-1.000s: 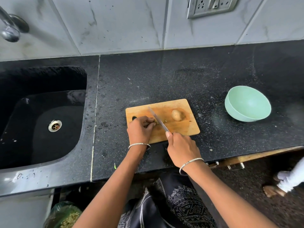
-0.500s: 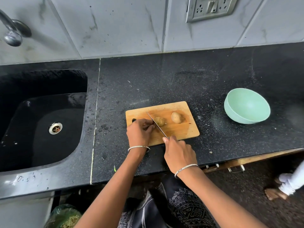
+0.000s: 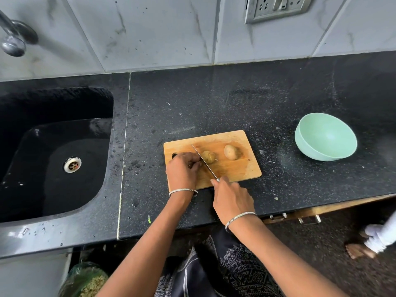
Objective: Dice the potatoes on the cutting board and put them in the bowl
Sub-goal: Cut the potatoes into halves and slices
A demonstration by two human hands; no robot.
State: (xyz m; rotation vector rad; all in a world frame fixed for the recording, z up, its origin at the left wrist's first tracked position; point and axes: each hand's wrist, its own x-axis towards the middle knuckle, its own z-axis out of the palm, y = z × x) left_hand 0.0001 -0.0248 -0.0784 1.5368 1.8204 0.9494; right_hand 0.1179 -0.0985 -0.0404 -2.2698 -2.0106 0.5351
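Wooden board (image 3: 235,170): right hand (image 3: 232,199) grips knife (image 3: 203,161) (left hand (image 3: 182,171) curled) against potato (image 3: 208,157)

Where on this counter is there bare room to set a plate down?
Bare counter lies between the cutting board and the wall tiles, and between board and bowl. The board's left half is crowded: both hands, knife, potato pieces.

black counter (image 3: 214,108) | wooden cutting board (image 3: 235,170) centre-front | green bowl (image 3: 325,137) right, apart
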